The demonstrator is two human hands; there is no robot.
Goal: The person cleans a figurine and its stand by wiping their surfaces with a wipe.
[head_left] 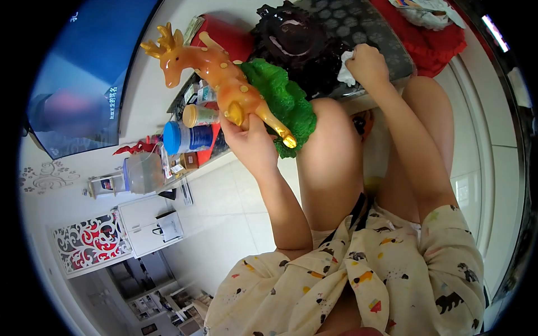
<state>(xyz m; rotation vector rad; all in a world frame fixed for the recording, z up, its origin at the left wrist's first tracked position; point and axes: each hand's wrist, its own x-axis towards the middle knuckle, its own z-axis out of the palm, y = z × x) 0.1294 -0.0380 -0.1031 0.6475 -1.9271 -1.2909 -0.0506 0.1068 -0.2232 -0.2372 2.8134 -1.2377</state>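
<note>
Amber-glazed deer figurine point(232, 84), beside the dark carved ornament point(297, 39); left hand point(253, 147), grip closed on its lower body. Right hand point(368, 68), near the ornament: white tissue point(345, 70), pinched. Best handling: body supported, slender antlers unpressed.

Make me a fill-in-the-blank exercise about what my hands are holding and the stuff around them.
The left hand holds a spotted deer figurine whose antlers are colored ____. The right hand grips a crumpled tissue that is ____. The ruffled, leafy piece beside the deer figurine is ____. Next to the yellow-lidded jar stands a larger jar whose lid is ____.

Missing words: gold; white; green; blue.
</note>
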